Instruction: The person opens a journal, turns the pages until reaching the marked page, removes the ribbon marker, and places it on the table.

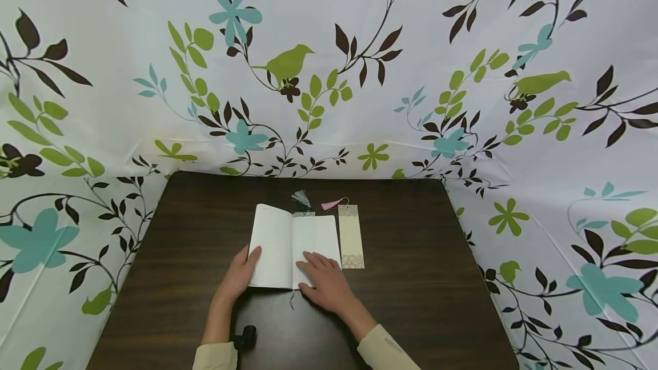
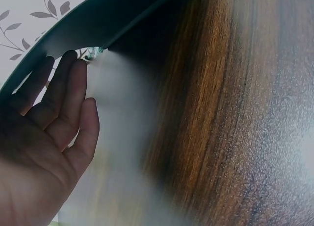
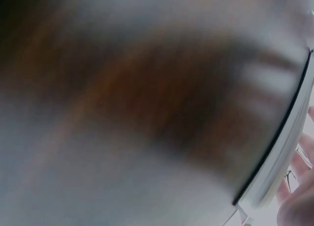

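Observation:
An open notebook with blank-looking white pages lies on the dark wooden table, a thin ribbon trailing from its near edge. My left hand grips its left side, thumb on the page. From below, the left wrist view shows the fingers against the raised dark cover. My right hand rests on the right page with its fingers spread. In the right wrist view that hand shows partly, beyond the notebook's page edges.
Right of the notebook lies a cream bookmark with a pink tassel. A second bookmark, mostly hidden by the notebook, has a grey-teal tassel. A leaf-and-bird patterned curtain hangs around the table.

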Motion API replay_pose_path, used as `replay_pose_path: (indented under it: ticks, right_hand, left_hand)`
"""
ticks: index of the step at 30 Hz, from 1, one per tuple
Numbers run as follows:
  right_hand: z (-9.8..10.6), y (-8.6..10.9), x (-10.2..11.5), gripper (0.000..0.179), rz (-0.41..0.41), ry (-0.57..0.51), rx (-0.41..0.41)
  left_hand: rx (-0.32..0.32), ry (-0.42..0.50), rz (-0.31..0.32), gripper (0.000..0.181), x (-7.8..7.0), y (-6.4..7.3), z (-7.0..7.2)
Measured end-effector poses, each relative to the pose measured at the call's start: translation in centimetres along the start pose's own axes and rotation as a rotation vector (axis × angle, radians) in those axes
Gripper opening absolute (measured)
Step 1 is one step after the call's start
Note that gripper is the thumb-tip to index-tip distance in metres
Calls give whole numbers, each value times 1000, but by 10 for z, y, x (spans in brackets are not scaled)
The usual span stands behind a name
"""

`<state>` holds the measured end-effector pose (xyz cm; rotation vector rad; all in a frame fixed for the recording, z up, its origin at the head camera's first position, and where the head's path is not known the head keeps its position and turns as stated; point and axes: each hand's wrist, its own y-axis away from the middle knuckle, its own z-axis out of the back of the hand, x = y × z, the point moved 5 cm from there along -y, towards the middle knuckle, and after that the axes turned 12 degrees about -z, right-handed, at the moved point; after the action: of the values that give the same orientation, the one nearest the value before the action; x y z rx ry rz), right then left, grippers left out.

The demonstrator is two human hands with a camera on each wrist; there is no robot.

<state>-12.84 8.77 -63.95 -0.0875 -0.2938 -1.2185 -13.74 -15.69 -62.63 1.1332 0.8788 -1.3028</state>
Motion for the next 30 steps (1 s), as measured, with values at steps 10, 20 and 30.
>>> replay_pose_path:
  ticks: [10, 20, 30]
  right_hand:
    - [4, -1, -18, 68, -12, -11, 85]
    - [13, -4, -24, 54, 21, -93, 154]
    - [23, 2, -27, 9, 124, 69, -5]
  left_hand:
    - [-6, 6, 5, 68, 2, -1, -1]
    - [-7, 16, 28, 63, 10, -5, -2]
    - [-13, 35, 15, 65, 4, -2, -3]
